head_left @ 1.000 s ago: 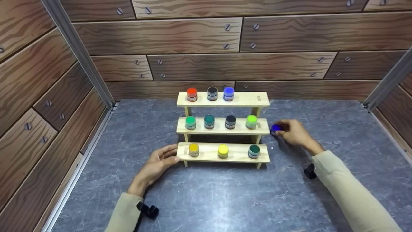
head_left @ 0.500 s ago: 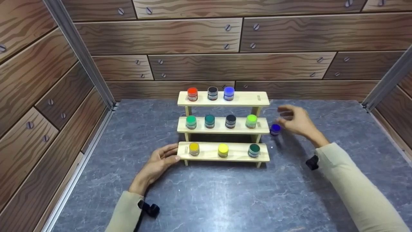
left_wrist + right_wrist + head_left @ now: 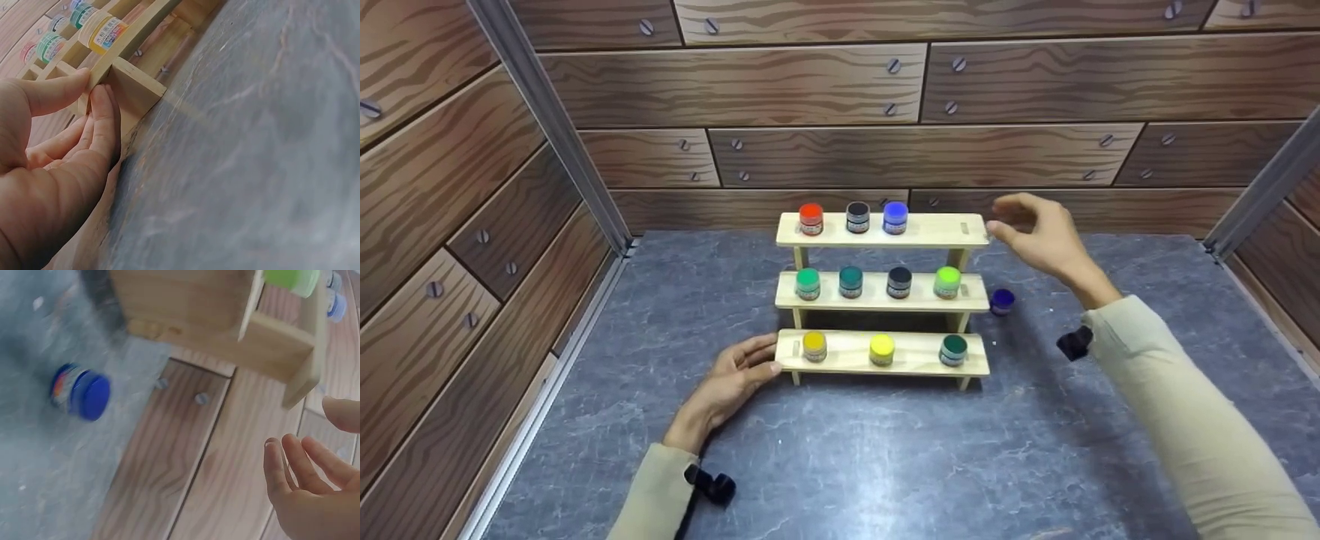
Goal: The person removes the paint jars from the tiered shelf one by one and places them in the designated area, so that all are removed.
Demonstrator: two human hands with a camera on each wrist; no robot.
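Note:
A three-tier wooden stand (image 3: 840, 364) carries small paint jars on every shelf. My left hand (image 3: 727, 390) pinches the left end of its lowest shelf between thumb and fingers, which the left wrist view shows close up (image 3: 67, 169). Beside the top shelf's right end my right hand (image 3: 1046, 236) is raised with parted fingers, holding nothing; in the right wrist view the hand (image 3: 315, 478) has a gap between thumb and fingers. A dark blue jar (image 3: 1002, 301) stands on the table right of the middle shelf, also visible in the right wrist view (image 3: 84, 392).
The top shelf bears a red jar (image 3: 811, 219), a black jar (image 3: 858, 217) and a blue-violet jar (image 3: 895, 217). Several green, black and yellow jars stand on the lower two. Wood-patterned walls (image 3: 810, 82) rise behind and beside the grey table (image 3: 810, 465).
My right hand has let go of the dark blue jar and moved up and away to the top shelf's right end. The jar stays on the table. My left hand keeps its grip.

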